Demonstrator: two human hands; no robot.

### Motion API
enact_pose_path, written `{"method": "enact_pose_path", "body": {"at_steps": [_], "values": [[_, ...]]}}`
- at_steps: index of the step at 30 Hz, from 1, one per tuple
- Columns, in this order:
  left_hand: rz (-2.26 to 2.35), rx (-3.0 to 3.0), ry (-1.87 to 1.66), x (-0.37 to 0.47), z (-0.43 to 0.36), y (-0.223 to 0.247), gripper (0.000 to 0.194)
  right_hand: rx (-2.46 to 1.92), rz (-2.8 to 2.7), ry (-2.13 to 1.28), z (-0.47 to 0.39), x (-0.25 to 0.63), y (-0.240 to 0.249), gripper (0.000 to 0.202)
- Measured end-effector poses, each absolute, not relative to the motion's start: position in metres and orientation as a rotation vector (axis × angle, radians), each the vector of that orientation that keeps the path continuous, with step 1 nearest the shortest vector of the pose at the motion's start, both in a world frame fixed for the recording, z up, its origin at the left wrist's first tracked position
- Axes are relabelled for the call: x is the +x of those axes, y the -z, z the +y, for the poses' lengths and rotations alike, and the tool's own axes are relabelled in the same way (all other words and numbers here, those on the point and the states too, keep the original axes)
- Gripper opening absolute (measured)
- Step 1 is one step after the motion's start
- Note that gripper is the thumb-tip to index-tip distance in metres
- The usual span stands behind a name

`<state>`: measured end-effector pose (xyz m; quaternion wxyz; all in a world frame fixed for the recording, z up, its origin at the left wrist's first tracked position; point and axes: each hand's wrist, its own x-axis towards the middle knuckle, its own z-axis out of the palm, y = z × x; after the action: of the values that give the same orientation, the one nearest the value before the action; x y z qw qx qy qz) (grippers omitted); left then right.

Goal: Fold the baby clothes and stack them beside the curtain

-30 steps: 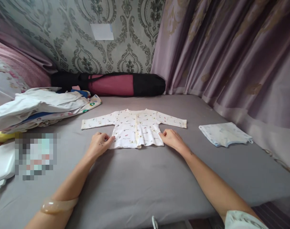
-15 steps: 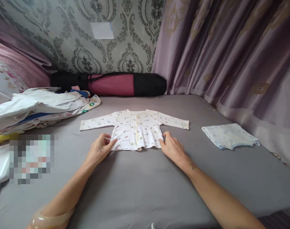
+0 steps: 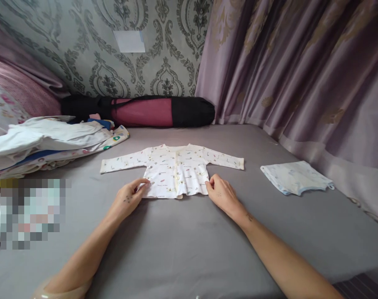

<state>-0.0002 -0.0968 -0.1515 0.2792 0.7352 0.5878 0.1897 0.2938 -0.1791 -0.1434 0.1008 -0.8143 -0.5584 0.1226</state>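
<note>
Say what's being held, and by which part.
The shirt, by its lower side edge, in the right hand; the left hand touches the opposite edge, grip unclear.

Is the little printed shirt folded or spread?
Spread: the shirt lies flat on the grey sheet, both sleeves stretched out sideways.

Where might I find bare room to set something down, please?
Bare grey fabric sheet lies nearer than the white printed shirt, between the left hand and right hand, and in a strip between shirt and black-and-maroon bag. It is crowded at far left, by the heaped white clothes, and at the shirt's lower sides, by both hands.
</note>
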Motion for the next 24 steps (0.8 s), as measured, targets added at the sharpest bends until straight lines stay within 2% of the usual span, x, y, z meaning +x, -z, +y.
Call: {"method": "enact_pose_path", "body": {"at_steps": [7, 24], "values": [[1.580, 2.024, -0.461, -0.002, -0.097, 0.146, 0.052, -2.338, -1.849, -0.363, -0.183, 0.297, 0.134, 0.040], [1.562, 2.132, -0.314, -0.017, -0.091, 0.152, 0.048, -2.289, -2.083, -0.396, -0.184, 0.317, 0.129, 0.036]]}}
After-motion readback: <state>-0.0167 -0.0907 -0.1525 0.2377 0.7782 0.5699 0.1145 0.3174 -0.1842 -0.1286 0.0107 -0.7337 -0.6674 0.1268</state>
